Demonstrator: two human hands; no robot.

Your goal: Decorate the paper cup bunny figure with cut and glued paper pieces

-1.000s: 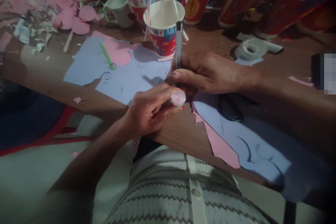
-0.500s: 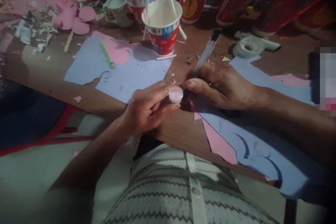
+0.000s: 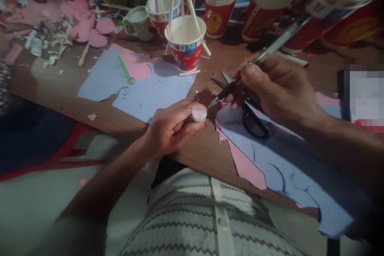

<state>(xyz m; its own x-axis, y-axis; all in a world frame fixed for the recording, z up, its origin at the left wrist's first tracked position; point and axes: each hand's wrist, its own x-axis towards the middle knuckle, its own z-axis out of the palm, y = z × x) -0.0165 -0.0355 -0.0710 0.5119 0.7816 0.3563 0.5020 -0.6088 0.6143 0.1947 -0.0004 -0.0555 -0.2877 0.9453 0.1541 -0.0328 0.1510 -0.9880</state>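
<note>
Print on the red, blue and white paper cup (image 3: pixel 186 52), well in from the near edge of the brown wooden tabletop (image 3: pixel 199 148), is too blurred to read. Nearer that edge, my left hand (image 3: pixel 168 130) pinches a small, round, pale pink piece (image 3: pixel 199 114); my right hand (image 3: pixel 276 80), apart from it, grips a clear-barrelled pen (image 3: pixel 229 89). Unlike half a second ago, its metal tip shows beside the piece, and more of the black-handled scissors (image 3: pixel 247 122) too.

We're at a craft workspace, home or workshop unclear: paper scraps (image 3: pixel 85 26), scissors (image 3: pixel 246 120) and paper cups (image 3: pixel 186 54) litter our wooden surface (image 3: pixel 192 150).
</note>
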